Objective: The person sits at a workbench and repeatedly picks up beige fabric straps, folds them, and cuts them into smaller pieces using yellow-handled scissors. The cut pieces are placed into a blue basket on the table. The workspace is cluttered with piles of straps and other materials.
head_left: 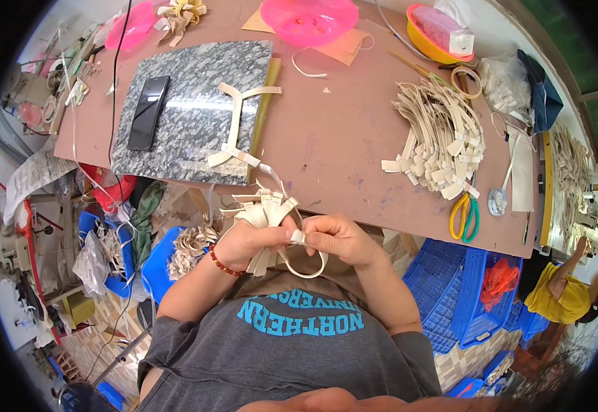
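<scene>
A bundle of cream fabric straps [266,208] is gripped in my left hand [247,240], its ends fanning out above and below the fist. Close beside it, my right hand [343,238] pinches one strap at a small white piece by my left thumb. That strap [310,275] hangs in a loop below the fingers. Just beyond the hands, more cream straps [236,123] lie joined across a speckled grey stone slab [203,65]. A black phone [149,113] rests on the slab's left part.
On the brown table [340,151], a large pile of cream straps [439,137] lies at right, near yellow-and-green-handled scissors [465,218]. A pink basin [310,19] stands at the back. Blue crates [443,292] sit below right. A person in yellow [561,295] is at far right.
</scene>
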A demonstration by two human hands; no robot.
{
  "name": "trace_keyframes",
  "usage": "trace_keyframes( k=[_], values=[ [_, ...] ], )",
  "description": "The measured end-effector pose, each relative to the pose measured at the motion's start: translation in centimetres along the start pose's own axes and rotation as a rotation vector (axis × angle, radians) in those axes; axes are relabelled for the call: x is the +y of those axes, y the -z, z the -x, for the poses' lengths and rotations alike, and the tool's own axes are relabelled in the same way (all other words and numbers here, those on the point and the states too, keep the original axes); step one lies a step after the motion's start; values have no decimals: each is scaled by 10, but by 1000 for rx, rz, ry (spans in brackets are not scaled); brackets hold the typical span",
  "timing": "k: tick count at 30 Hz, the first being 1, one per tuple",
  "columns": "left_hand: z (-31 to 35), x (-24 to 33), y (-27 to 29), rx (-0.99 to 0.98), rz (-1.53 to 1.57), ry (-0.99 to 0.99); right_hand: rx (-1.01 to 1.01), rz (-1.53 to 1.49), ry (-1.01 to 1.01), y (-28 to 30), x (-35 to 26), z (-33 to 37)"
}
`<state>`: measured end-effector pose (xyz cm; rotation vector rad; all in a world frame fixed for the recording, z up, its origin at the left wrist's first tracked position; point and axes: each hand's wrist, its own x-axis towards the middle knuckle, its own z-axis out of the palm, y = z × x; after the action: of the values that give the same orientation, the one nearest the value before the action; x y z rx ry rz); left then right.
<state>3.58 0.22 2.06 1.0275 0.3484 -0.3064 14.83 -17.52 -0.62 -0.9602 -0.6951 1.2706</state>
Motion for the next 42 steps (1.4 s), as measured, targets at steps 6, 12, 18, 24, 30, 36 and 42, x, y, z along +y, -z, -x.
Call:
trace_keyframes(
  k=[6,12,18,24,30,36,42],
  values=[
    [4,2,-7,125,-82,-109,150,349,39,-5,-24,-10],
    [4,-13,-21,466,-645,-574,638,1216,660,-31,-38,-22],
    [-2,-10,-24,337,-863,-651,766,1510,832,-35,-19,-11],
    [-2,-12,-22,395,-824,-661,746,709,674,-39,3,-8],
    [5,-12,-11,289,-730,-458,612,-20,423,-33,2,-14],
    [8,-13,-9,248,-629,-455,507,-299,260,-33,-5,-15],
    [13,-8,10,-53,-642,-382,417,-355,129,-32,-11,-23]
  ],
)
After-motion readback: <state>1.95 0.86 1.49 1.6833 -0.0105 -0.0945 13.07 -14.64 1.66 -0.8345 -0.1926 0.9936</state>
